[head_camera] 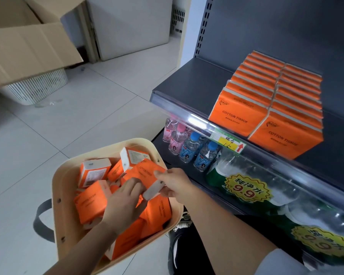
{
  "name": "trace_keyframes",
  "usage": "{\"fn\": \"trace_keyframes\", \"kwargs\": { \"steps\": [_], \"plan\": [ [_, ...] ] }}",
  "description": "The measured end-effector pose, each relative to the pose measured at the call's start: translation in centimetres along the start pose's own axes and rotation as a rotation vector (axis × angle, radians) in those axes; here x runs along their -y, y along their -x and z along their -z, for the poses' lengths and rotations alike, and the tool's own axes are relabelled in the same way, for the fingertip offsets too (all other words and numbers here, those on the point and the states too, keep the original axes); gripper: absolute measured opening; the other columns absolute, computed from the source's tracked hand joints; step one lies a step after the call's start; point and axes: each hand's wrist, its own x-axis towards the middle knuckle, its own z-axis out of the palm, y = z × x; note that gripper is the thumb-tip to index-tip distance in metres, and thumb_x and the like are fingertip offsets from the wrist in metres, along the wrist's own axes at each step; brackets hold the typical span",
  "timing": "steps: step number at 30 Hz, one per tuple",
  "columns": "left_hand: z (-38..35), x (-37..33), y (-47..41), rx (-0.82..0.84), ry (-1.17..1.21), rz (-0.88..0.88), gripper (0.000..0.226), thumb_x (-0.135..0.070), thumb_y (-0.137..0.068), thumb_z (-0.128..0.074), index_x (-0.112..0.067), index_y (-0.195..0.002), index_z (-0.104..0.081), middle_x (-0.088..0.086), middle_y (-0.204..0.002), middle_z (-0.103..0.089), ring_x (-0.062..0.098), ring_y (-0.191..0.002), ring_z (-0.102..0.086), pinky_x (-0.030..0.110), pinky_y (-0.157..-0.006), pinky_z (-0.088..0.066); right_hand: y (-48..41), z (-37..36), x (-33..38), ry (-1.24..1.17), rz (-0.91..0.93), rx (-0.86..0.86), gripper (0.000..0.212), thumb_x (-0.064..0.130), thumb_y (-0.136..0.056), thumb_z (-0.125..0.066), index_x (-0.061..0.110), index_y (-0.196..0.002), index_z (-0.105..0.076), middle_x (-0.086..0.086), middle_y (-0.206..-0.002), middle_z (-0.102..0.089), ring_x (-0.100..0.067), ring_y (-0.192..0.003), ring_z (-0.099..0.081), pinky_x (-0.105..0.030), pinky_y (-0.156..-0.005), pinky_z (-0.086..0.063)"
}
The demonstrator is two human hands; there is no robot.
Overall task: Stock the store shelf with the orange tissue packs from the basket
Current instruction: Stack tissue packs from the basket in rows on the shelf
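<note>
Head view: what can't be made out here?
All head view.
- Basket floor, pack count: buried under top packs, left hand, right hand.
- Grip of left hand on the held pack: its back hides the fingertips.
- Price tag handwriting: too small, blurred.
- Shelf right end: cut off by frame edge.

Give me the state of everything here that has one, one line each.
basket, partly full of loose orange packs lying jumbled
held pack, raised above the pile, tilted
right hand, pinching the held pack
left hand, fingers curled on the same pack
shelved packs, standing upright in two rows
shelf, partly stocked, left part bare
cardboard box, flaps open
small bottles, upright, capped
</note>
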Motion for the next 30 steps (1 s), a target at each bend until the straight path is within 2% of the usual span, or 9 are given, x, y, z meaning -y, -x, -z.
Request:
{"fn": "trace_keyframes", "kwargs": {
  "steps": [4, 7, 11, 13, 16, 21, 25, 28, 30],
  "plan": [
    [-0.3, 2.3, 0.6, 0.169, -0.092, 0.000, 0.044, -0.049, -0.072, -0.074, -0.024, -0.103, -0.054, 0.001, -0.108, -0.057, 0.022, -0.093, -0.061, 0.033, -0.071, -0.054, -0.2, 0.5, 0.2, 0.035, 0.066, -0.080, 0.020, 0.020, -0.085, -0.067, 0.018, -0.103, -0.059, -0.007, -0.102, -0.065, -0.020, -0.084, -0.064, -0.031, -0.065, -0.055],
    [-0.4, 4.8, 1.6, 0.267, -0.219, 0.353, 0.048, -0.042, -0.082, -0.065, -0.025, -0.125, -0.054, 0.003, -0.132, -0.050, 0.025, -0.123, -0.048, 0.043, -0.099, -0.043, -0.3, 0.7, 0.3, 0.138, 0.118, -0.133, 0.034, 0.021, -0.083, -0.067, 0.021, -0.116, -0.056, -0.002, -0.109, -0.061, -0.020, -0.097, -0.061, -0.040, -0.086, -0.055],
    [-0.5, 8.5, 4.0, 0.478, -0.197, 0.805, 0.080, -0.034, -0.089, -0.057, -0.026, -0.151, -0.007, 0.004, -0.159, -0.010, 0.028, -0.146, -0.014, 0.052, -0.112, -0.027, -0.3, 0.3, 0.4, 0.178, 0.137, -0.116, 0.034, 0.020, -0.085, -0.066, 0.024, -0.116, -0.054, 0.000, -0.110, -0.059, -0.020, -0.102, -0.059, -0.044, -0.091, -0.053],
    [-1.0, 10.1, 4.5, 0.498, -0.016, 0.811, 0.092, -0.029, -0.086, -0.062, -0.024, -0.151, 0.002, 0.007, -0.159, -0.010, 0.032, -0.145, -0.017, 0.055, -0.112, -0.028, -0.3, 0.2, 0.4, 0.188, 0.152, -0.111, 0.033, 0.021, -0.085, -0.066, 0.025, -0.115, -0.054, 0.001, -0.109, -0.060, -0.020, -0.101, -0.059, -0.044, -0.091, -0.053],
    [-0.5, 11.7, 3.8, 0.517, 0.104, 0.742, 0.104, -0.022, -0.076, -0.074, -0.019, -0.151, -0.002, 0.007, -0.147, -0.037, 0.030, -0.136, -0.036, 0.050, -0.111, -0.029, -0.4, -0.2, 0.6, 0.203, 0.165, -0.090, 0.031, 0.022, -0.085, -0.066, 0.024, -0.114, -0.055, 0.001, -0.106, -0.061, -0.019, -0.100, -0.059, -0.044, -0.090, -0.053],
    [0.0, 12.7, 4.9, 0.718, -0.135, 0.676, 0.066, -0.034, -0.079, -0.070, -0.026, -0.136, -0.037, -0.003, -0.139, -0.043, 0.021, -0.131, -0.039, 0.040, -0.109, -0.035, -0.4, -0.6, 0.7, 0.243, 0.178, -0.029, 0.034, 0.020, -0.087, -0.065, 0.025, -0.119, -0.054, 0.006, -0.100, -0.057, -0.018, -0.103, -0.059, -0.040, -0.090, -0.053],
    [0.1, 12.0, 5.0, 0.772, -0.198, 0.725, 0.074, -0.062, -0.066, -0.069, -0.038, -0.131, -0.044, 0.001, -0.138, -0.043, 0.025, -0.129, -0.037, 0.042, -0.103, -0.039, -0.2, -1.0, 0.8, 0.286, 0.187, -0.014, 0.041, 0.020, -0.085, -0.069, 0.024, -0.123, -0.054, 0.003, -0.112, -0.059, -0.019, -0.108, -0.058, -0.042, -0.094, -0.052],
    [0.8, 10.3, 3.2, 0.638, 0.156, 0.852, 0.061, -0.054, -0.075, -0.071, -0.021, -0.122, -0.051, 0.002, -0.117, -0.058, 0.020, -0.103, -0.057, 0.037, -0.088, -0.048, 0.0, -1.1, 0.9, 0.304, 0.199, -0.023, 0.041, 0.021, -0.085, -0.068, 0.023, -0.124, -0.055, 0.001, -0.115, -0.060, -0.019, -0.109, -0.058, -0.042, -0.095, -0.051],
    [2.0, 8.7, 1.7, 0.556, 0.472, 0.980, 0.046, -0.044, -0.078, -0.072, -0.021, -0.113, -0.051, -0.001, -0.108, -0.059, 0.018, -0.092, -0.058, 0.032, -0.076, -0.048, 0.3, -1.0, 0.9, 0.299, 0.220, -0.042, 0.037, 0.024, -0.086, -0.066, 0.023, -0.122, -0.055, 0.002, -0.112, -0.061, -0.019, -0.107, -0.058, -0.042, -0.095, -0.051]
  ]
}}
